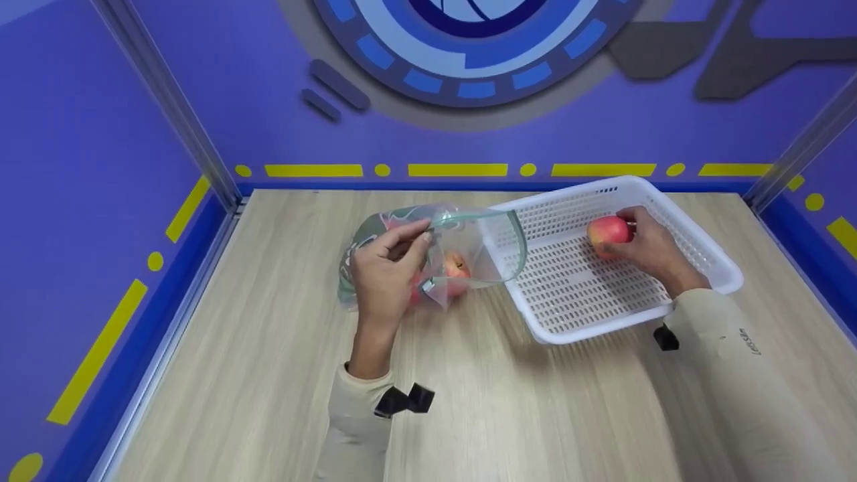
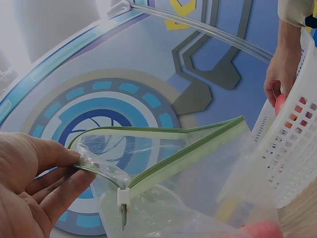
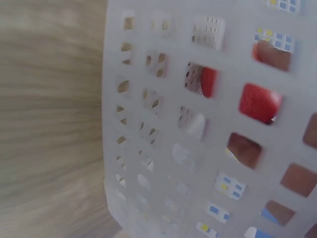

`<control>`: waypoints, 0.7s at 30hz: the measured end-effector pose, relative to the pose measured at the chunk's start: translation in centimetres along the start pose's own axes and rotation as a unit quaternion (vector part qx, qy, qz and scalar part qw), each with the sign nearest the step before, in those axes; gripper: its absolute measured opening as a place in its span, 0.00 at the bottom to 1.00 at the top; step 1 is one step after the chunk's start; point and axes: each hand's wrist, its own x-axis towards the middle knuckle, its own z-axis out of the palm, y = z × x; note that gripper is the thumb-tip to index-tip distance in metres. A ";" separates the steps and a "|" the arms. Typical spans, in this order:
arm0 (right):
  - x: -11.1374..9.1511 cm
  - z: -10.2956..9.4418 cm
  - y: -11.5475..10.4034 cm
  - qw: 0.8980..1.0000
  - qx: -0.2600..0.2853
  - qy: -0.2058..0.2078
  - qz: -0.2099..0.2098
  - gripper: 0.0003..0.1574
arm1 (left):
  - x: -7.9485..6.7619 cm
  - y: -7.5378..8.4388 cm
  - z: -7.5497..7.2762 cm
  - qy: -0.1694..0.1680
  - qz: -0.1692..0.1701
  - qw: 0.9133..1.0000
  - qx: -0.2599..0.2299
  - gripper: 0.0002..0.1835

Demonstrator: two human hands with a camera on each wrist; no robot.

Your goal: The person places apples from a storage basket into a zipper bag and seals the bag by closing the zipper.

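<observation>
My left hand (image 1: 387, 271) pinches the green-edged rim of a clear zip bag (image 1: 479, 248) between thumb and fingers. In the left wrist view the bag's mouth gapes wide, with a white slider (image 2: 124, 197) on its zip edge. Red-yellow apples (image 1: 457, 266) show through the bag's lower part. Over at the right, my right hand (image 1: 653, 248) grips a red-yellow apple (image 1: 608, 235) inside the white perforated basket (image 1: 569, 331). The right wrist view sees that apple (image 3: 259, 102) and parts of the hand only through the basket's holes.
The basket stands right beside the bag on the light wood table (image 1: 495, 402). Blue panels with yellow dashes (image 1: 458, 170) close off the back and sides, with metal posts (image 1: 181, 100) at the corners. A black wrist mount (image 1: 405, 399) sits on the left sleeve.
</observation>
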 end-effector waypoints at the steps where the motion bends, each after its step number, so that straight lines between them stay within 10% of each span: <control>1: 0.0 0.0 0.0 1.000 -0.002 0.003 0.000 0.54 | 0.0 0.0 0.0 0.000 -0.001 1.000 -0.002 0.10; 21: -2.5 0.5 -5.5 0.988 0.091 0.098 -0.075 0.53 | -0.1 0.0 -0.1 -0.001 -0.016 1.000 -0.005 0.10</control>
